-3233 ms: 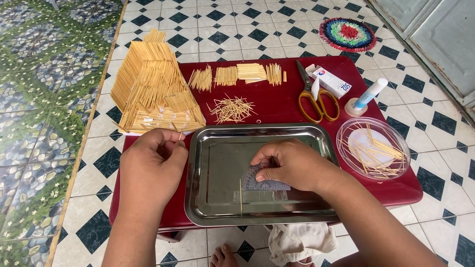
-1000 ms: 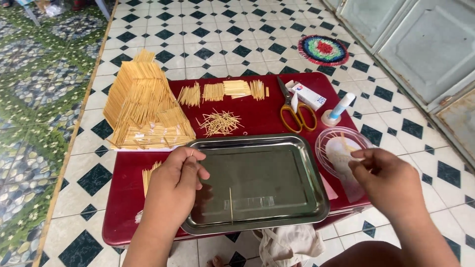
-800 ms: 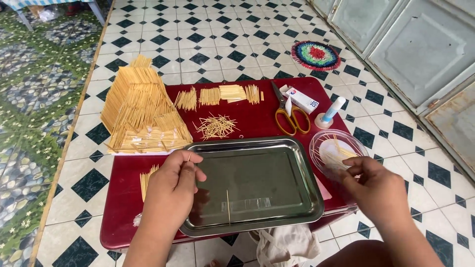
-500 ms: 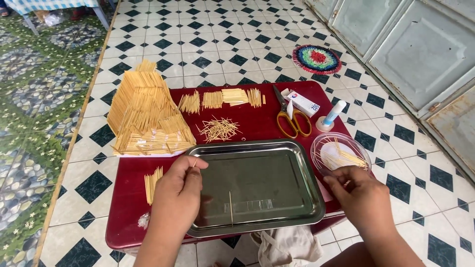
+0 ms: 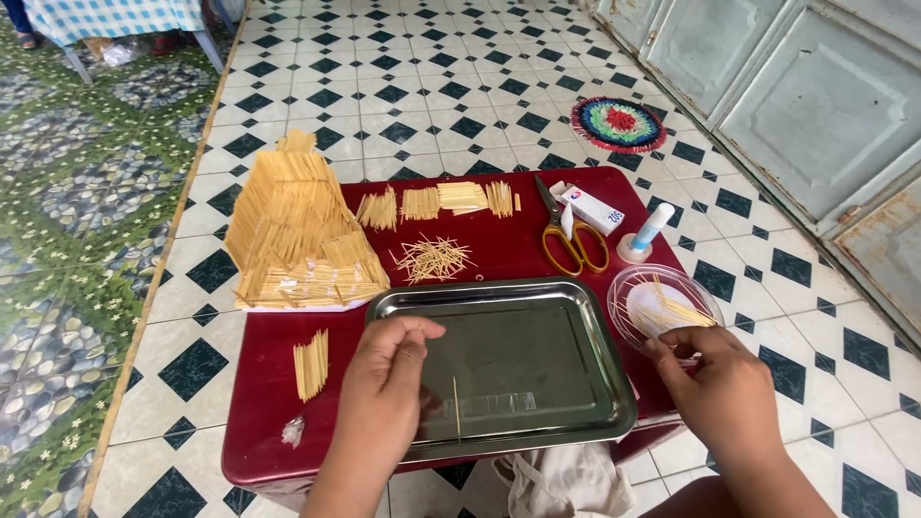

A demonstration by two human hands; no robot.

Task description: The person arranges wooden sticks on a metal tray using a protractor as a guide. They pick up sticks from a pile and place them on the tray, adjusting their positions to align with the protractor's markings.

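The left hand (image 5: pixel 384 384) rests on the near left rim of the steel tray (image 5: pixel 547 317), its grip loosely curled and holding nothing; a single stick (image 5: pixel 456 420) lies in the tray just right of it; the right hand (image 5: pixel 715 388) reaches at the near edge of the clear bowl of sticks (image 5: pixel 662 307) on the tabletop's (image 5: pixel 269 403) right side, whether its grip pinches a stick I cannot tell.

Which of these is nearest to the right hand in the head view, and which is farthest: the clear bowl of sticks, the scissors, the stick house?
From the right hand:
1. Clear bowl of sticks, at the table's right edge, just above the fingers.
2. Scissors, farther up, behind the steel tray.
3. Stick house, far across at the table's back left.
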